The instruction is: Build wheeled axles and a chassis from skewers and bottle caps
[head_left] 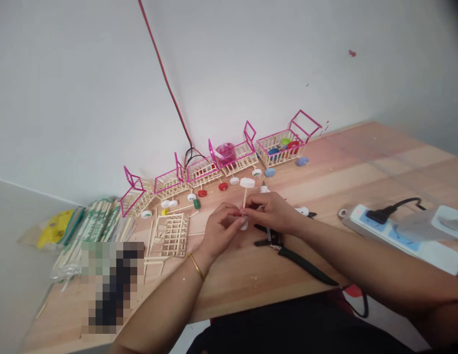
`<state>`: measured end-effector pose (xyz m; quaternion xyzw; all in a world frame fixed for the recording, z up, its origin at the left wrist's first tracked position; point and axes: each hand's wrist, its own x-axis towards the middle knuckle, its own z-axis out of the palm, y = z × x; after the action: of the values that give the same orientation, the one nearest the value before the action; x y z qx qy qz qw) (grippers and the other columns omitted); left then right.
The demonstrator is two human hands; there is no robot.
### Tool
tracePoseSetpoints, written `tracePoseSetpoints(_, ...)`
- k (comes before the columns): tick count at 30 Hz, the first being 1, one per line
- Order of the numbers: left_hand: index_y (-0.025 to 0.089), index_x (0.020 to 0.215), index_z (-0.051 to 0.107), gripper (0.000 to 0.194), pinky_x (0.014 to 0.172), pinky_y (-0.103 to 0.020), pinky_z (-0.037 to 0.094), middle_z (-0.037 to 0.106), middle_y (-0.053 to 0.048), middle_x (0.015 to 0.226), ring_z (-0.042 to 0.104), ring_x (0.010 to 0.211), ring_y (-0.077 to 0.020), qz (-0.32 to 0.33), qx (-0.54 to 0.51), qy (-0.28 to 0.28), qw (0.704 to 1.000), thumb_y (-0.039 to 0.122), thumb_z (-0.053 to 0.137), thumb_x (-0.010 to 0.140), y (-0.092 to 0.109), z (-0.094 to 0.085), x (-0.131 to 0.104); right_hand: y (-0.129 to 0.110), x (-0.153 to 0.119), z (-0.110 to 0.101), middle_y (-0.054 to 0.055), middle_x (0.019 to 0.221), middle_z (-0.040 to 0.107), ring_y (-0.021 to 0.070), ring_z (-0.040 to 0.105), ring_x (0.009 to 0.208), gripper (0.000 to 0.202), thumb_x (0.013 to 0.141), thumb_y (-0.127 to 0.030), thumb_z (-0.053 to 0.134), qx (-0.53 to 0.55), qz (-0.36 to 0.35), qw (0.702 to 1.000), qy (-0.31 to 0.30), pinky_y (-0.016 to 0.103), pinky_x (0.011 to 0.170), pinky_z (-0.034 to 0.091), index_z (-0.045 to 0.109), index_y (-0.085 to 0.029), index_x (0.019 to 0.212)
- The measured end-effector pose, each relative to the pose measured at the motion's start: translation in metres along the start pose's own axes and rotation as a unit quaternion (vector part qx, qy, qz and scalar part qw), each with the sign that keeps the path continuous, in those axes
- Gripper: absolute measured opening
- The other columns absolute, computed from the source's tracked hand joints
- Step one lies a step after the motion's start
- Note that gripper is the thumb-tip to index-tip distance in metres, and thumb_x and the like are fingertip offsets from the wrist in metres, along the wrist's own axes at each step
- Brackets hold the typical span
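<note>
Nearest me on the table point(232, 285), the dark-handled cutters point(306, 267) lie by the edge. Past them, my left hand point(222, 228) and right hand point(266, 211) meet, fingertips pinched on 1 thin stick point(245, 198), nearly upright, a white cap point(247, 183) on top and a white disc point(244, 225) by my left thumb. A lattice panel point(174, 235) lies to the left. Farther off, 5 pink-rimmed carts point(236, 166) line the wall point(251, 59).

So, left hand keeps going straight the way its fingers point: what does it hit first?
Most likely the right hand: its fingertips sit just ahead of the left hand, at the white-capped stick. Whether the fingers already touch is unclear.
</note>
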<state>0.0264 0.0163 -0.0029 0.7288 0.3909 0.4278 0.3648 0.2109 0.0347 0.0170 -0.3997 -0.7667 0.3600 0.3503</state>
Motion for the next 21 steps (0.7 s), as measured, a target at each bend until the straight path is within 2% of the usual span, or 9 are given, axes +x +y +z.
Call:
tracePoseSetpoints(6, 0.015, 0.077, 0.066, 0.016, 0.07, -0.025, 0.043, 0.058, -0.003, 0.081, 0.055, 0.076, -0.0136, -0.075, -0.092, -0.014, 0.993, 0.031, 0.065, 0.079, -0.004, 0.001, 0.0, 0.0, -0.002, 0.0, -0.001, 0.063, 0.059, 0.0105, 0.052, 0.06, 0.026, 0.085, -0.037, 0.056, -0.005, -0.007, 1.0, -0.015, 0.022, 0.055, 0.036, 0.062, -0.015, 0.072)
tracePoseSetpoints(9, 0.015, 0.077, 0.067, 0.016, 0.069, -0.024, 0.042, 0.059, -0.003, 0.079, 0.054, 0.073, -0.0125, -0.11, -0.151, -0.008, 0.982, 0.031, 0.065, 0.079, -0.007, 0.002, 0.0, 0.0, -0.002, 0.0, 0.0, 0.068, 0.063, 0.0112, 0.054, 0.063, 0.023, 0.086, -0.034, 0.054, -0.018, -0.036, 0.999, -0.003, 0.022, 0.058, 0.038, 0.064, -0.016, 0.077)
tracePoseSetpoints(15, 0.014, 0.074, 0.067, 0.016, 0.066, -0.023, 0.039, 0.059, -0.001, 0.071, 0.051, 0.067, -0.0108, -0.187, -0.336, 0.036, 0.922, 0.029, 0.067, 0.077, -0.015, 0.001, 0.001, 0.002, -0.001, -0.001, 0.001, 0.07, 0.063, 0.0125, 0.054, 0.066, 0.016, 0.087, -0.025, 0.053, -0.087, -0.112, 0.989, 0.045, 0.024, 0.064, 0.039, 0.064, -0.017, 0.079)
tracePoseSetpoints(18, 0.013, 0.073, 0.067, 0.016, 0.064, -0.022, 0.038, 0.059, -0.002, 0.07, 0.051, 0.067, -0.0108, -0.197, -0.372, 0.028, 0.907, 0.028, 0.067, 0.076, -0.014, 0.0, 0.002, 0.003, -0.001, -0.001, 0.001, 0.069, 0.062, 0.013, 0.054, 0.066, 0.014, 0.087, -0.023, 0.053, -0.105, -0.13, 0.985, 0.046, 0.025, 0.064, 0.039, 0.063, -0.018, 0.08)
tracePoseSetpoints(21, 0.012, 0.071, 0.066, 0.017, 0.063, -0.022, 0.037, 0.058, -0.002, 0.071, 0.05, 0.066, -0.0107, -0.192, -0.367, 0.0, 0.91, 0.028, 0.068, 0.076, -0.012, -0.001, 0.001, 0.004, -0.001, -0.001, 0.003, 0.077, 0.065, 0.0142, 0.056, 0.071, 0.014, 0.088, -0.025, 0.052, -0.115, -0.139, 0.982, 0.052, 0.026, 0.067, 0.04, 0.063, -0.018, 0.085)
